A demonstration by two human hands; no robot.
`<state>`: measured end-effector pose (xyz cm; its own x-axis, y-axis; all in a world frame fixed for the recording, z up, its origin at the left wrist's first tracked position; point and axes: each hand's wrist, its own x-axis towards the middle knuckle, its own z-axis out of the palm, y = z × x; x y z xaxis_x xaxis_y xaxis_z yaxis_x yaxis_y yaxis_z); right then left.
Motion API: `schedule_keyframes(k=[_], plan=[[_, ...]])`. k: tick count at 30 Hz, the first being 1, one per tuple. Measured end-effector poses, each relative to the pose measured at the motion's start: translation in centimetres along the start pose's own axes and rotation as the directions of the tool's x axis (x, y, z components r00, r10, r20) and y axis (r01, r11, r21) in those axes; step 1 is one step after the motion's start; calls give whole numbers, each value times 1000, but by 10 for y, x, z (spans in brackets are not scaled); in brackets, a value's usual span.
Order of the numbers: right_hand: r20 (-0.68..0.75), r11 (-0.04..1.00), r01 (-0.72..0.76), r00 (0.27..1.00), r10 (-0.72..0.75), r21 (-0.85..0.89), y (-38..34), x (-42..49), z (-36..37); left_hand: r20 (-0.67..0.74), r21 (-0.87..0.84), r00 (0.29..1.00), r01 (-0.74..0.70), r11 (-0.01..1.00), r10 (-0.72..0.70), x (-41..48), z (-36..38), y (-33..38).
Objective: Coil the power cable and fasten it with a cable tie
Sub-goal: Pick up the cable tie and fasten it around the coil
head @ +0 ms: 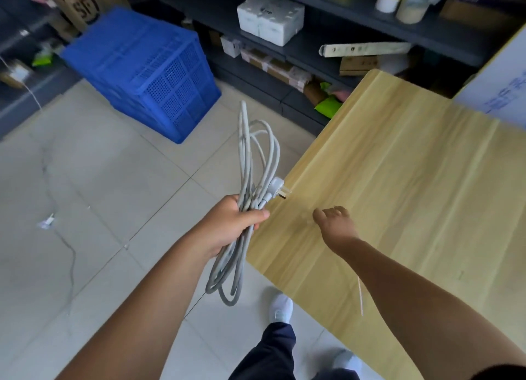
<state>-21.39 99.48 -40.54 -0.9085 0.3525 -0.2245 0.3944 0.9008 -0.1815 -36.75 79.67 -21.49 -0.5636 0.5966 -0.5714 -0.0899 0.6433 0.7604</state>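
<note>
The pale grey power cable is one long bundle of several loose loops, and we hold it in our left hand, fingers wrapped round its middle with the thumb pressed across the strands. Loops stand up beyond our fingertips and more hang below the palm, over the tiled floor. One white plug with metal prongs juts out just past the thumb, beside the edge of the light wooden tabletop.

We count one thin white cable tie, lying on the tabletop under our right forearm, well behind the fingers. Our right hand hovers over the table edge with fingers curled downward; it is blurred, and we cannot tell whether it holds anything.

One blue perforated plastic crate sits on the floor far beyond our left fingertips.
</note>
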Motion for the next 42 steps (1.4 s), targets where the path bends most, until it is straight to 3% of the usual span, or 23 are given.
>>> schedule_keyframes(k=[3,6,11,13,16,21,27,33,34,36,37,40,41,42], plan=[[-76,935,-154,979,187,320,-3,-7,-36,49,-1,998,-37,999,37,-1,13,20],[-210,781,-130,924,318,611,-7,-25,-97,169,23,980,-112,993,107,-8,34,49],[-158,389,52,956,247,920,-6,-92,-208,466,16,834,-342,940,295,-40,89,110],[-175,316,90,952,252,944,3,-124,-236,513,-31,785,-387,922,347,-53,109,130],[-236,338,141,937,257,930,16,-174,-267,577,-69,720,-427,902,385,-77,139,158],[-284,406,112,875,393,907,55,-242,-274,606,-82,675,-472,878,420,-114,195,190],[-289,407,135,893,346,903,63,-317,-305,686,-132,540,-567,813,488,-159,241,216],[-354,389,179,823,444,904,76,-360,-318,704,-125,525,-571,811,478,-186,276,231],[-350,328,210,814,463,921,79,-365,-318,695,-123,532,-574,809,483,-189,281,233],[-315,147,282,773,551,948,81,-377,-317,665,-108,561,-581,807,493,-189,290,234],[-310,118,299,750,584,947,83,-382,-317,645,-105,577,-583,806,501,-189,295,234],[-295,227,189,651,699,955,90,-390,-317,573,-116,631,-569,814,523,-187,304,234],[-301,298,100,564,769,949,91,-393,-318,542,-128,649,-564,816,534,-187,306,235],[-354,384,18,429,831,923,90,-395,-321,498,-134,679,-554,822,540,-185,306,235]])
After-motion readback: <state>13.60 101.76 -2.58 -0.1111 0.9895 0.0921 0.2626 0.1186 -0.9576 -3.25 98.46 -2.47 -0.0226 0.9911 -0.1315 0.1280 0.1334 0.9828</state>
